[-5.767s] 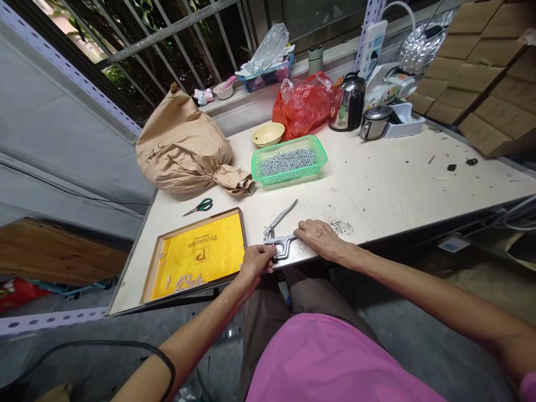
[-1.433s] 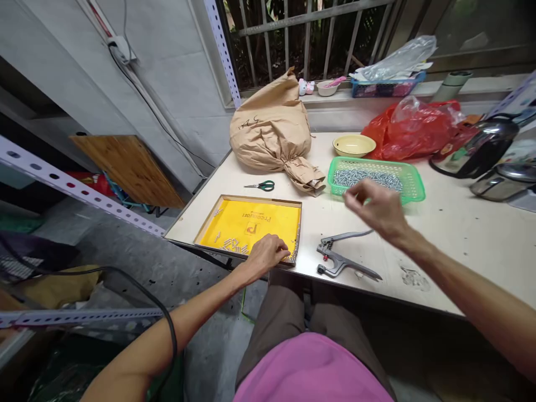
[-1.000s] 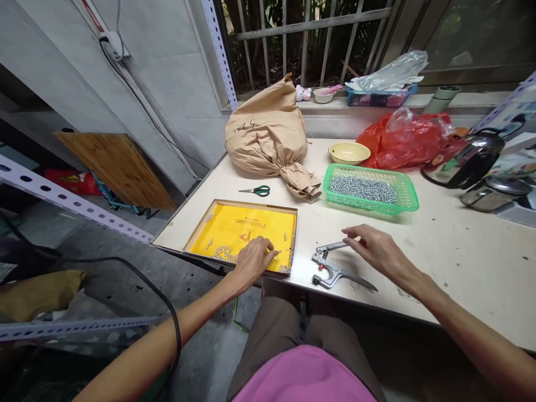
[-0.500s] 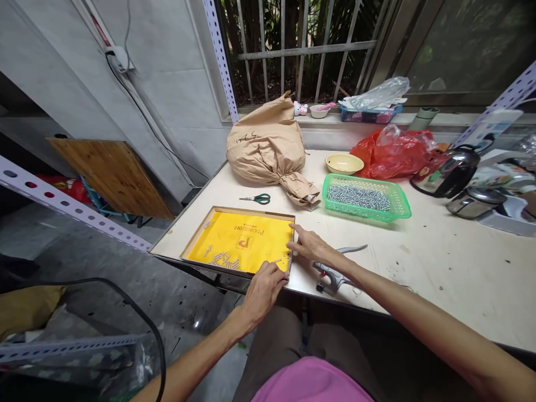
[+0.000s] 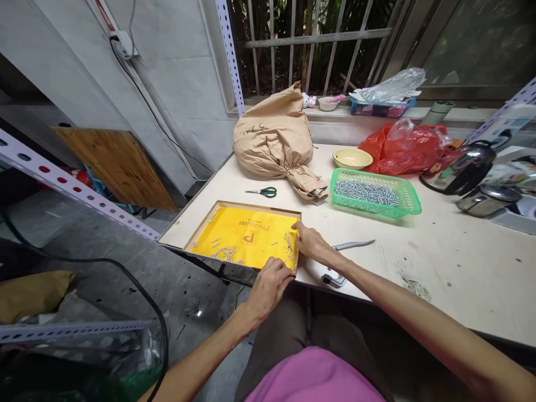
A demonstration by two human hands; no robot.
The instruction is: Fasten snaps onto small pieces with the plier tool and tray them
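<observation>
A shallow cardboard tray (image 5: 255,206) with a yellow printed sheet (image 5: 228,223) in its bottom lies at the table's front left edge. Small metal screws (image 5: 227,254) are scattered along its near side, with several more by the right wall. My left hand (image 5: 274,278) is closed on the tray's near right corner, its fingers bent over the rim. At the right wall, my right hand (image 5: 312,243) has its fingers curled over the edge, the index finger towards the far corner. Partly under my right forearm lies a grey-handled cutting tool (image 5: 354,245).
Green-handled scissors (image 5: 268,192) lie behind the tray. A green basket (image 5: 377,209) of metal screws stands right of a brown paper bag (image 5: 272,142). Beyond are a cream bowl (image 5: 352,158), a red plastic bag (image 5: 408,148) and a kettle (image 5: 464,167).
The view has shifted slightly. More screws now show near the tray's right wall, spread inwards on the yellow sheet. My right hand's fingers have drawn together at the wall; my left hand stays at the corner.
</observation>
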